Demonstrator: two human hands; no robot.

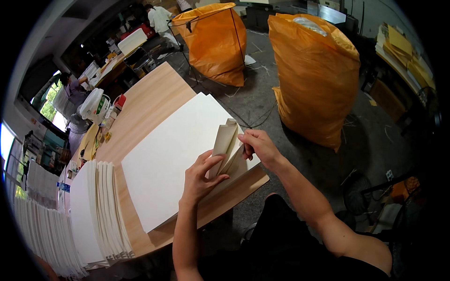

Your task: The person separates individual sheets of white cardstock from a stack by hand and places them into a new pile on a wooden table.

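Both my hands are on a small off-white folded paper piece [224, 140], perhaps a small box or bag, with open folds along its upper side. My left hand [200, 175] grips its lower left side, thumb below and fingers along the near panel. At its right edge, my right hand [258, 146] pinches a flap with thumb and curled fingers; the fingertips are partly hidden. The piece is held over the right end of large white sheets [173, 150], which lie flat on the wooden table [150, 96].
Bundles of white folded sheets [101, 206] stand at the table's left. Beyond them are a white bucket [95, 105] and small containers. Two large orange sacks [311, 79] [213, 44] stand on the floor past the table. Two people [160, 19] [72, 89] are in the background.
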